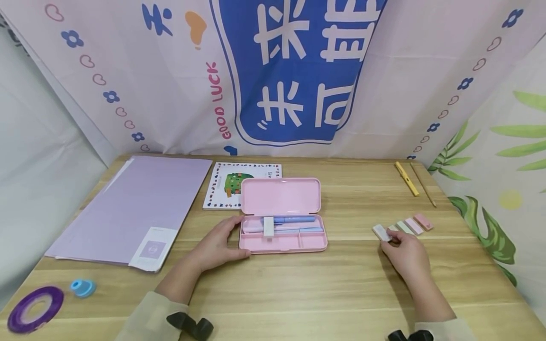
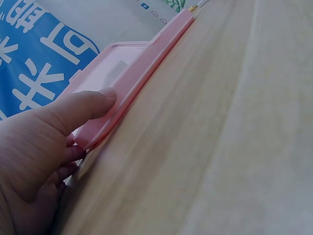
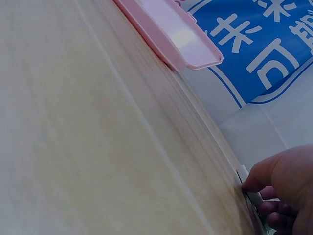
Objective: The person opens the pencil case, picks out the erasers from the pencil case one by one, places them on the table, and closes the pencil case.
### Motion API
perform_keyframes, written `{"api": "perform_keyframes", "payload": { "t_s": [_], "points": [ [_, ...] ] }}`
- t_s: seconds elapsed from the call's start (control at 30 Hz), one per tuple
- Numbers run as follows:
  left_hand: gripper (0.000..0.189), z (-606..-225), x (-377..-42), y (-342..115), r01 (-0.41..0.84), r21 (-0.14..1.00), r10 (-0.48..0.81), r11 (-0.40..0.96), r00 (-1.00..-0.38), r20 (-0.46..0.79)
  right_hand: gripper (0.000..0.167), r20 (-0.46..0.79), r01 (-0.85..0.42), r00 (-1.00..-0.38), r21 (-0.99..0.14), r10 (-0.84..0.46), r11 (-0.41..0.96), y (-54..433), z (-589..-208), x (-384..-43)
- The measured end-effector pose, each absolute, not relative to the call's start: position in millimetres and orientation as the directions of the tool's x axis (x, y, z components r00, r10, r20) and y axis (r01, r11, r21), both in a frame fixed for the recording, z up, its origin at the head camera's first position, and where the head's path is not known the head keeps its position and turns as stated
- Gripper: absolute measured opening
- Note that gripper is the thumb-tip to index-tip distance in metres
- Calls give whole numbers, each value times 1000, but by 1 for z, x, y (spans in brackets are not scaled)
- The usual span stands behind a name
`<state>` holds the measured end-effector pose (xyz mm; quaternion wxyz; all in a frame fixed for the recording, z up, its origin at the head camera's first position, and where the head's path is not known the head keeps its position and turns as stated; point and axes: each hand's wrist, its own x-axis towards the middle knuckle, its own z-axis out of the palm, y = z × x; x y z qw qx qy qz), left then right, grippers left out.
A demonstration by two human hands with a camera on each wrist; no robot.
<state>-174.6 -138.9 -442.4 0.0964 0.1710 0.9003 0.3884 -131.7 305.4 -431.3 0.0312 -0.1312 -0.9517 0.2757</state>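
An open pink pencil case [image 1: 313, 242] sits mid-table with its lid [image 1: 280, 196] tipped back. Blue pens [image 1: 298, 219] lie inside, and a white eraser [image 1: 268, 227] rests across them. My left hand [image 1: 215, 245] grips the case's left end; in the left wrist view its thumb [image 2: 100, 102] presses the front wall. Over to the right, my right hand [image 1: 408, 255] pinches a pale eraser [image 1: 380, 231] between thumb and fingertips, at the left end of a row. Beside it lie a green eraser [image 1: 403, 227], a light pink one [image 1: 414, 226] and a darker pink one [image 1: 424, 222].
A yellow pen [image 1: 407, 179] and a thin brown pencil [image 1: 423, 184] lie at the back right. Behind the case is a booklet [image 1: 219, 189]. On the left are a large lilac folder [image 1: 141, 203], a purple tape roll [image 1: 16, 315] and a small blue object [image 1: 83, 287].
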Motion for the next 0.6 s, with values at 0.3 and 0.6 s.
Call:
{"api": "perform_keyframes", "payload": {
  "t_s": [0.3, 0.6],
  "points": [
    [96, -442, -174, -138, 235, 733, 384, 638, -923, -38, 51, 15, 223, -961, -554, 278, 802, 297, -426, -131],
    [96, -442, -174, -138, 231, 737, 381, 635, -924, -38, 44, 97, 81, -978, -636, 184, 767, 247, -429, -145]
  ]
}}
